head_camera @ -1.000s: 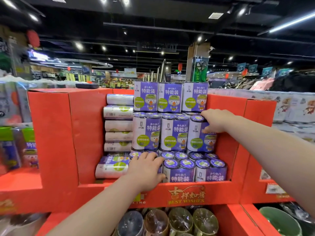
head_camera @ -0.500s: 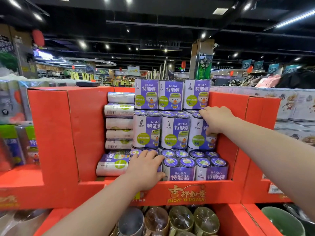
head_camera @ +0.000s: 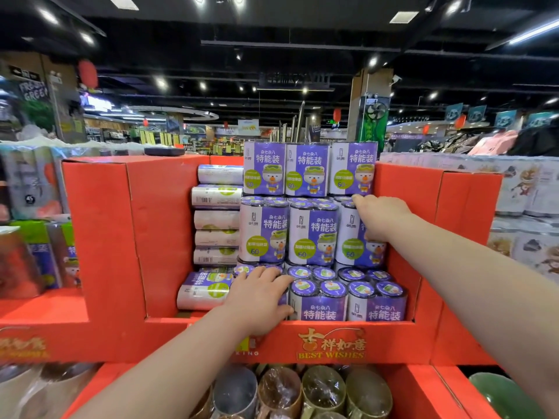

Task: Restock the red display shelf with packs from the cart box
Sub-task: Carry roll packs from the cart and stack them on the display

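Observation:
The red display shelf (head_camera: 102, 231) holds purple-and-white packs in three tiers. My left hand (head_camera: 260, 300) lies over the front-left pack of the bottom tier (head_camera: 242, 270), fingers on its top and thumb on its front, and hides most of it. My right hand (head_camera: 381, 219) grips the top right edge of the middle tier's right pack (head_camera: 351, 252), against the shelf's right wall. Three packs (head_camera: 307, 170) stand on top. Several packs lie on their sides in a stack at the left (head_camera: 216, 216). The cart box is out of view.
Below the shelf's front lip, wrapped mugs (head_camera: 302, 391) fill a lower tier, with a green bowl (head_camera: 508, 394) at the right. More packs (head_camera: 60, 255) stand on the red ledge to the left. White patterned goods (head_camera: 529, 189) stand to the right.
My right hand has slid up the middle tier's right pack to its top edge. My left hand has stayed on the bottom front pack.

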The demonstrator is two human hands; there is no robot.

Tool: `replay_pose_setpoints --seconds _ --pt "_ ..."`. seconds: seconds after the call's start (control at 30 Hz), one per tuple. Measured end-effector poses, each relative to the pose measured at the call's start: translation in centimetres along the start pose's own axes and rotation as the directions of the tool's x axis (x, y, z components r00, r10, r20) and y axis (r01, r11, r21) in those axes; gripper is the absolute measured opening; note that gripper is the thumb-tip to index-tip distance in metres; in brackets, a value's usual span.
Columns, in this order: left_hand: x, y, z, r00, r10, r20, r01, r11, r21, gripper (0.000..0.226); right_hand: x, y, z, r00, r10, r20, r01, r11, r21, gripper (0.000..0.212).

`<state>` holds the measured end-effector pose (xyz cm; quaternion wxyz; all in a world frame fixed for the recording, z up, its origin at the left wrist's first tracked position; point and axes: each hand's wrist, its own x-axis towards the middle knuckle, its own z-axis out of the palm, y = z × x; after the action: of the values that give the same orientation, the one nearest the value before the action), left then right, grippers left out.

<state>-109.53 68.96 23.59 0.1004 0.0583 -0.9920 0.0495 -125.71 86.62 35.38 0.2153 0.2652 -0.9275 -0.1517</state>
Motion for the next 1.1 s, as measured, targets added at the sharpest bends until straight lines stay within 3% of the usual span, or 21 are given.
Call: replay_pose_setpoints --seconds 0.1,0.27,0.7,0.9,1.1 --pt "0.0 -0.1 0.1 1.0 0.004 0.001 -0.004 1.0 0.003 0.063 -0.4 0.2 0.3 1.0 0.01 -0.02 -0.009 0.998 0.06 0.06" --pt "0.1 0.0 -0.1 1.0 0.0 0.002 0.0 1.0 -0.008 0.063 -1.4 0.4 0.7 0.987 0.024 -0.16 -0.025 1.0 -0.005 0.062" --pt "-0.5 0.7 -0.5 0.998 -0.06 -0.006 0.06 0.997 0.04 0.063 -3.3 0.4 0.2 0.985 0.003 -0.173 0.011 0.997 0.08 0.056" --pt "-2.2 0.7 -0.7 0.979 -0.152 -0.138 0.151 0.988 -0.014 0.066 -5.3 -3.1 -1.0 0.947 -0.153 -0.284 0.202 0.968 0.152 0.048" --pt "-7.3 -0.5 0.0 0.944 -0.275 -0.18 0.268 0.961 -0.064 0.069 -9.8 -10.5 -0.5 0.871 -0.398 -0.288 0.472 0.838 0.272 0.046"
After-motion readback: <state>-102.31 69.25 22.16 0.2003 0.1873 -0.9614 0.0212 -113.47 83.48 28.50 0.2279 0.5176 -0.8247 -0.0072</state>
